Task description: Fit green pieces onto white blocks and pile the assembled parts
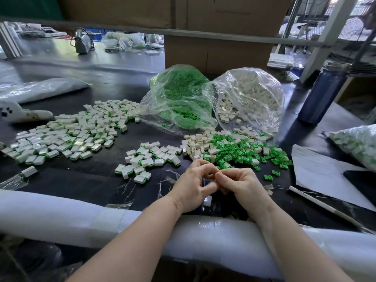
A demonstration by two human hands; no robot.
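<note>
The left hand [194, 185] and right hand [239, 185] meet with fingers curled, likely pinching a part to fit together, but it is hidden. Loose green pieces [244, 152] and white blocks [196, 144] lie just behind on the tabletop [97, 180]. Next, the done part should go on the pile of finished parts [146, 159] to the left.

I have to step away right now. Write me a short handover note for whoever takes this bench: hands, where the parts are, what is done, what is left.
Left hand and right hand: together at the front edge of the table, fingers curled; what they hold is hidden.
Supply: loose green pieces and white blocks just beyond the hands; bag of green pieces and bag of white blocks behind.
Done: large assembled pile far left, smaller assembled pile centre.
Left: most loose stock and both bags remain unassembled.
</note>
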